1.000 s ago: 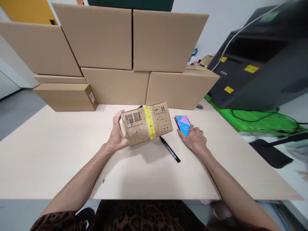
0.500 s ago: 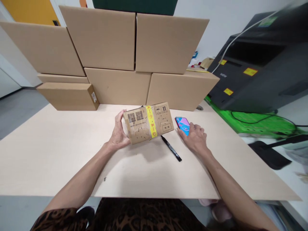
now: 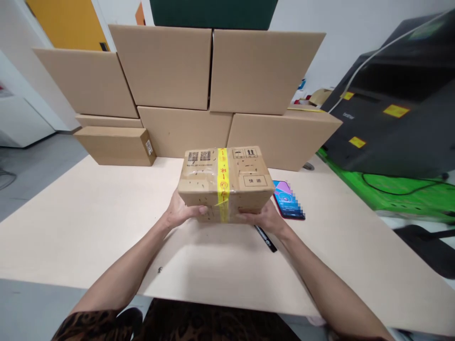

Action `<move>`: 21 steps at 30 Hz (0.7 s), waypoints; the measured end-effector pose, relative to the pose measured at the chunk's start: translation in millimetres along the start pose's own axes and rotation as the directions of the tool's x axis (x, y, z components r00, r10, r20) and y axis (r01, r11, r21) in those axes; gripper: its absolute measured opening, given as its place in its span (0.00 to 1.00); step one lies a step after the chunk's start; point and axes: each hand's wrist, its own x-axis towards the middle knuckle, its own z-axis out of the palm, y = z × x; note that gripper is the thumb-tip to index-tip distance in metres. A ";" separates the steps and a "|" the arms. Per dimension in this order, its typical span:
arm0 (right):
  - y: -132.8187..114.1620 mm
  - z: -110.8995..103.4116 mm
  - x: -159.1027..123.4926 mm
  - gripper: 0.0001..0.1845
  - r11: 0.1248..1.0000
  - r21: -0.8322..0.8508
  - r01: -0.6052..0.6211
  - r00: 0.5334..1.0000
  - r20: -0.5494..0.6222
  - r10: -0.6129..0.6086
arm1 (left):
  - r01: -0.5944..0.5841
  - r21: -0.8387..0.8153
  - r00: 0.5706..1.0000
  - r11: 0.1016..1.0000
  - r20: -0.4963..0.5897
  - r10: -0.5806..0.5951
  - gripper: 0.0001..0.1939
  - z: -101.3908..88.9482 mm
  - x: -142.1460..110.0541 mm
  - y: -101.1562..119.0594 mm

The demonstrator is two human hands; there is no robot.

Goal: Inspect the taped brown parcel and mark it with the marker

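Observation:
A small cardboard box (image 3: 202, 182) with a yellow tape strip is held up over the table between my two hands. My left hand (image 3: 180, 210) grips its left lower side, thumb on the near face. At the right lower corner my right hand (image 3: 268, 219) is closed round the box, its fingers partly hidden underneath. Below my right hand lies a black marker pen (image 3: 266, 239), its far end hidden by the box and hand. A phone (image 3: 288, 201) with a lit screen rests on the table just right of the box.
Large cardboard boxes (image 3: 163, 66) are stacked along the table's back. A flatter carton (image 3: 115, 147) stands at the back left. To the right, a dark printer (image 3: 384, 109) sits by a green surface (image 3: 398, 194). The pale tabletop (image 3: 88, 227) runs to the left.
My right hand has left the phone and taken hold of the box's right side. The box has turned level, its near face now showing. The view has shifted slightly.

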 end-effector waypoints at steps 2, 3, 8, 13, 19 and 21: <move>2.2 6.5 -10.2 0.65 0.992 0.123 -0.030 0.999 -0.020 0.033 | 0.037 -0.074 0.996 0.997 0.079 -0.031 0.52 1.8 -0.2 3.0; 3.7 8.5 -14.9 0.61 0.982 0.184 -0.050 0.997 -0.054 0.060 | 0.065 -0.111 0.990 0.992 0.131 -0.050 0.52 3.5 -1.1 4.6; 7.8 10.6 -23.2 0.35 0.869 0.464 -0.173 0.925 -0.227 0.305 | 0.232 -0.132 0.940 0.964 0.286 -0.187 0.65 16.0 -13.3 9.2; 2.4 5.0 -20.8 0.42 0.824 0.514 -0.238 0.948 -0.064 0.313 | 0.235 -0.256 0.970 0.938 0.126 -0.208 0.58 22.3 -13.5 -0.1; -2.2 7.7 -23.5 0.48 0.829 0.482 -0.282 0.949 0.014 0.315 | 0.246 -0.327 0.969 0.912 0.052 -0.242 0.43 20.3 -4.8 -13.8; -2.5 8.9 -20.9 0.45 0.792 0.531 -0.302 0.922 -0.048 0.384 | 0.183 -0.233 0.983 0.955 0.063 -0.173 0.47 18.1 -9.0 -18.8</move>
